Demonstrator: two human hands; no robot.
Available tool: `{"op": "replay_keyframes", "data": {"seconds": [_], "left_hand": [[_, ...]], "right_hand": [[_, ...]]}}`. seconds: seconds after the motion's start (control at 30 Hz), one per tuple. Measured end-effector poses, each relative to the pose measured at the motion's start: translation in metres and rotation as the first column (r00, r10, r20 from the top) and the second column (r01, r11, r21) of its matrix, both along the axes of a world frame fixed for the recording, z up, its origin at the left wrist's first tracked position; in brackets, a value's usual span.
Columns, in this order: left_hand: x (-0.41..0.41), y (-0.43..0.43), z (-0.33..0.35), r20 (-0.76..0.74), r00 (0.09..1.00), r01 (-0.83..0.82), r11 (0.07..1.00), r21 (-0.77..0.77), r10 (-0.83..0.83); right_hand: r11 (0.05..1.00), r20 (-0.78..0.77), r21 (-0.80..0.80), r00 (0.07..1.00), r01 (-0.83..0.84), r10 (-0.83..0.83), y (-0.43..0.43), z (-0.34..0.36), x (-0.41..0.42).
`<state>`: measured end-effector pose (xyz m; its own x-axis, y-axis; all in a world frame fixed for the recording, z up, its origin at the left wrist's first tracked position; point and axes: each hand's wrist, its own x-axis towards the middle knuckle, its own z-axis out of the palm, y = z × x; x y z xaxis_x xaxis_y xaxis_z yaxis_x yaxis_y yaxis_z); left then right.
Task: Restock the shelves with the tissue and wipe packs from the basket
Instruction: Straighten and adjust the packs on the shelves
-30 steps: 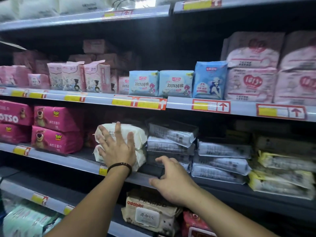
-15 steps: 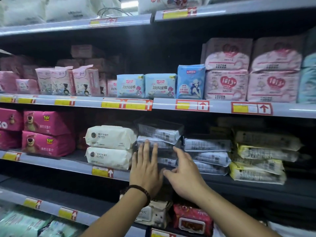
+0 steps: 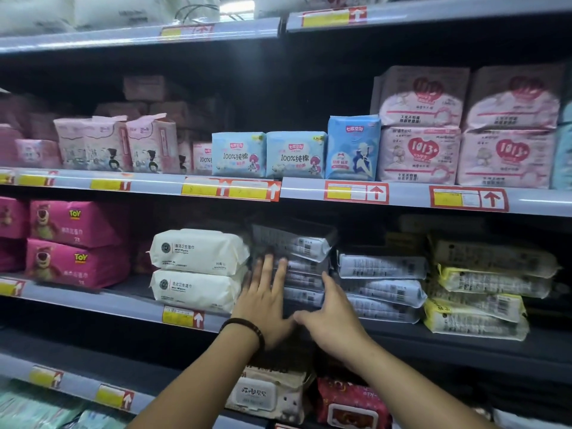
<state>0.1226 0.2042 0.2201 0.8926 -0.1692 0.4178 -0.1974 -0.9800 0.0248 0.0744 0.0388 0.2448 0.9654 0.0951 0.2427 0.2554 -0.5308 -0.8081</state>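
The stack of grey wipe packs [image 3: 305,281] sits on the middle shelf [image 3: 123,303], with its top pack tilted and jutting forward over the ones beneath. The left hand [image 3: 266,301] lies flat against the stack's front, fingers straight and slightly spread, gripping nothing. The right hand [image 3: 332,320] is at the stack's right front corner, fingers extended, the forefinger touching the packs and the thumb pointing towards the left hand; it too holds nothing. A dark bead bracelet [image 3: 244,326] circles the left wrist.

Just left of the stack are two white packs [image 3: 198,252], one on the other, touching it or nearly so. Further left are pink packs with a bear [image 3: 77,226]. Just right of the stack stands a second grey pile [image 3: 382,283], then yellow-edged packs [image 3: 483,294]. Above the stack, on the next shelf, are blue packs [image 3: 238,154] and pink packs [image 3: 418,156]. Below it are a white lidded pack [image 3: 266,394] and a red one [image 3: 349,404].

A second ago the left hand was pressed on the white packs and the right hand was lower, by the shelf edge; half a second ago both had reached the grey stack, much as now.

The white packs read "Wet Wipes", the bear packs "TOY", the blue ones "100%纯棉", the pink ones "1013+". The price tags [image 3: 183,317] show arrows; their print is illegible.
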Motion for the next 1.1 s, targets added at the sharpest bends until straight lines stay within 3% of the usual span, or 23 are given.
{"op": "replay_keyframes", "data": {"seconds": [0.1, 0.3, 0.47, 0.53, 0.7, 0.8, 1.0, 1.1], "left_hand": [[0.004, 0.005, 0.004, -0.046, 0.999, 0.009, 1.0, -0.026, -0.011], [-0.007, -0.009, 0.0, 0.02, 0.999, -0.046, 0.999, 0.008, 0.046], [-0.01, -0.01, 0.009, 0.384, 0.92, 0.084, 0.996, 0.005, -0.08], [-0.007, -0.011, 0.019, 0.441, 0.889, 0.094, 0.992, 0.084, -0.121], [-0.002, -0.026, 0.035, 0.301, 0.953, -0.026, 0.976, 0.217, -0.041], [0.003, -0.042, 0.042, 0.272, 0.962, -0.089, 0.975, 0.204, 0.031], [0.011, -0.049, 0.027, 0.207, 0.977, -0.088, 0.987, 0.136, 0.058], [0.014, -0.049, 0.017, 0.197, 0.977, -0.099, 0.992, 0.074, 0.083]], "right_hand": [[1.0, -0.031, -0.011, 0.999, 0.017, -0.017, 0.007, 0.003, 0.0], [0.999, -0.085, -0.037, 0.996, -0.022, 0.018, 0.004, 0.005, 0.001], [1.0, -0.056, -0.017, 0.998, 0.016, -0.017, -0.001, 0.007, -0.006], [0.997, -0.027, 0.038, 0.998, 0.066, -0.065, -0.002, 0.007, -0.003], [0.991, 0.057, 0.058, 0.991, 0.118, -0.121, 0.003, 0.008, -0.005], [0.987, 0.021, 0.097, 0.991, 0.127, -0.129, 0.008, 0.008, -0.001], [0.923, -0.13, 0.356, 0.986, 0.146, -0.106, 0.004, 0.006, 0.002], [0.929, -0.112, 0.354, 0.991, 0.107, -0.072, 0.003, -0.003, 0.0]]}}
